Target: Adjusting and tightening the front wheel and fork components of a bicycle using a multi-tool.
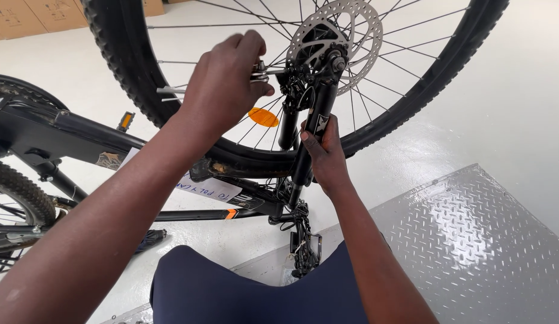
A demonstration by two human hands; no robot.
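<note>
Upturned bicycle on glossy white floor

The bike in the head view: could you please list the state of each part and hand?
Bike frame: upside down on the floor.
Front wheel: mounted, raised.
Disc rotor: fitted to the hub.
Left hand: gripping a multi-tool.
Right hand: clasping the fork leg.

Cartons: brown cardboard boxes, stacked at top-left edge.
Tag: white rectangular paper label with handwriting, on black bike frame.
</note>
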